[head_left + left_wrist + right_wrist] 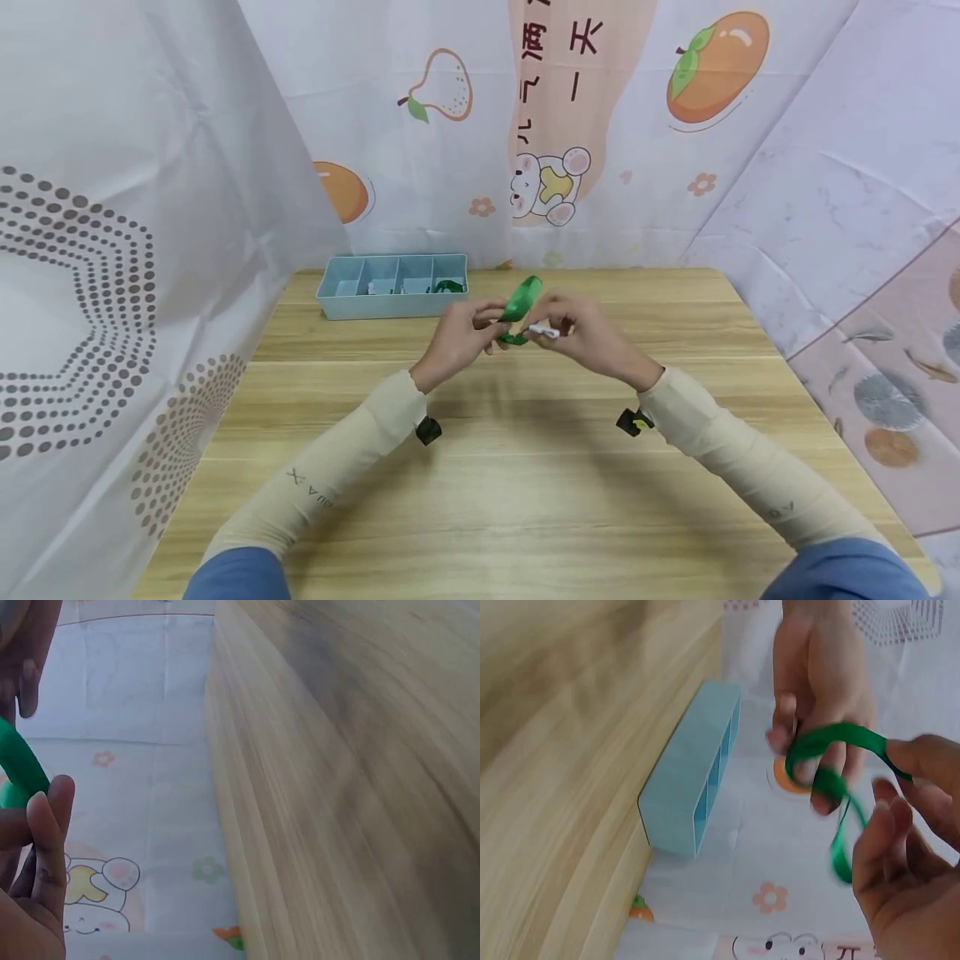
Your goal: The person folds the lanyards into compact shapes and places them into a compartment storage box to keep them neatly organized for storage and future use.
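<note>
A glossy green ribbon (522, 298) is stretched between the two hands above the table, curling in a loop that rises over the fingertips. My left hand (459, 337) pinches it between thumb and fingers; in the left wrist view the ribbon (24, 761) runs up from those fingertips. From the right, my right hand (588, 333) pinches another part of the ribbon, which twists into loops (840, 735) in the right wrist view. A small white piece (543, 331) sticks out at the right fingers; what kind of thing it is I cannot tell.
A light blue tray (390, 308) with several compartments stands at the back of the wooden table (480, 500), left of the hands. Its rightmost compartment holds something dark green (450, 286); small white bits (371, 288) lie in another. Printed curtains (600, 242) hang behind and beside the table.
</note>
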Demonstrator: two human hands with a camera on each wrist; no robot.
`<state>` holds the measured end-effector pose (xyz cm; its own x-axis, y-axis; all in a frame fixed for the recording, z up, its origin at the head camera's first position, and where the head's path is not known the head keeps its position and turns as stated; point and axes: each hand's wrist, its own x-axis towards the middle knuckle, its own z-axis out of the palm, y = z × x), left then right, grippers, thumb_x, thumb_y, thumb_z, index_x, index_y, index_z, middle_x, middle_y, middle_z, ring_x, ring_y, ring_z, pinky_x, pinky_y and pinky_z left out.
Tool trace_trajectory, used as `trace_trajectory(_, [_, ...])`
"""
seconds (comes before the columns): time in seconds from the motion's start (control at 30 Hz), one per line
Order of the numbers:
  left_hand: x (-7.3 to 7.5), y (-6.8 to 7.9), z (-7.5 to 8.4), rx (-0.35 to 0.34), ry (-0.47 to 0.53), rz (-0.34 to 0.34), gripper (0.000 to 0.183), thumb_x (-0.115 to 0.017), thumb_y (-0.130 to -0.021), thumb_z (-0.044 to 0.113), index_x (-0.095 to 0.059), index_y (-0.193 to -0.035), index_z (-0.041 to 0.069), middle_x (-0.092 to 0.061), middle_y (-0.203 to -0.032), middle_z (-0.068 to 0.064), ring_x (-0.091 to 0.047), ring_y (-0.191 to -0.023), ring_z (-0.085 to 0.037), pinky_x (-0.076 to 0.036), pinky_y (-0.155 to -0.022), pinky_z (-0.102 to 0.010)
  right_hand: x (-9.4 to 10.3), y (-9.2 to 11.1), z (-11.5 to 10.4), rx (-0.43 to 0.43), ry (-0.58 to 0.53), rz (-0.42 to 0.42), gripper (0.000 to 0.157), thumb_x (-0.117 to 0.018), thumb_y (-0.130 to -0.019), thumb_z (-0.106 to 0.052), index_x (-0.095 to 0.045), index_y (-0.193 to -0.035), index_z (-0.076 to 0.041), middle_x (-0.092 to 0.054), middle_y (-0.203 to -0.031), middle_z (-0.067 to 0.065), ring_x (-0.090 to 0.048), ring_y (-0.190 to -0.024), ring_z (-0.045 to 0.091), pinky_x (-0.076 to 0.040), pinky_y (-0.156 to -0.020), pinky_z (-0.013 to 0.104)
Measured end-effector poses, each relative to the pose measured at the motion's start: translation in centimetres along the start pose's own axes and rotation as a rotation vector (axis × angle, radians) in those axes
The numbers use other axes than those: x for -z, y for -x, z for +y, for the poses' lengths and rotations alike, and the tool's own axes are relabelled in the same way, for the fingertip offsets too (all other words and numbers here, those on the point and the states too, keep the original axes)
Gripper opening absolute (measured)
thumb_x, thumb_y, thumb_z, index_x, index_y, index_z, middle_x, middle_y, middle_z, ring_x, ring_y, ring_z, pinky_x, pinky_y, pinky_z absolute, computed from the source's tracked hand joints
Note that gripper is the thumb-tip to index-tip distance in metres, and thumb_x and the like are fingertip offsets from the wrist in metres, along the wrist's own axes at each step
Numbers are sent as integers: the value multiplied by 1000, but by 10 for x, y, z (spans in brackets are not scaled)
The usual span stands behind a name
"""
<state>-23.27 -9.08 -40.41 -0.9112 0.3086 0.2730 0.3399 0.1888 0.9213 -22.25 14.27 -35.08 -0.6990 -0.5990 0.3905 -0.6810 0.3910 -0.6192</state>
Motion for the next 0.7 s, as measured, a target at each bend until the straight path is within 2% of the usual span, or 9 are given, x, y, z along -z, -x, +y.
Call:
trace_trajectory(0.17, [2, 5, 0, -23, 75, -34, 35, -70, -99, 7, -69, -133, 11, -77, -111, -3, -74, -74, -32, -59, -60, -38, 8, -5, 8, -47, 15, 115, 9, -79, -93, -10, -81, -102, -13, -63, -129, 6, -59, -91, 19, -49, -68, 28])
trace_trajectory(0.33, [2, 8, -1, -32, 143, -47, 36, -67, -101, 8, -68, -136, 13, -77, -103, -8, -71, -72, -36, -57, -60, -35, 10, -7, 12, -113, -120, 116, 11, -78, -95, -14, -80, -105, -13, -64, -138, 7, -65, -114, 21, -57, -73, 25])
trace_trajectory(0.5, [3, 11, 0, -22, 195, -89, 37, -64, -102, 4, -67, -138, 13, -74, -89, -13, -68, -67, -30, -56, -59, -33, 11, -6, 14, -160, -266, 103, 10, -76, -96, -14, -80, -106, -13, -66, -137, 3, -69, -111, 21, -59, -74, 28])
trace_trajectory(0.6, [3, 11, 1, -1, 213, -109, 38, -61, -103, 1, -66, -139, 12, -73, -85, -16, -67, -65, -24, -55, -58, -30, 12, -6, 13, -176, -301, 102, 10, -75, -96, -11, -79, -105, -10, -68, -133, 5, -70, -109, 20, -59, -74, 27])
trace_trajectory(0.7, [4, 11, 1, 33, 242, -111, 39, -59, -104, 0, -64, -141, 11, -71, -82, -22, -66, -65, -25, -54, -58, -30, 13, -7, 13, -185, -324, 102, 11, -74, -95, -4, -77, -106, -5, -71, -128, 10, -71, -103, 18, -59, -74, 26])
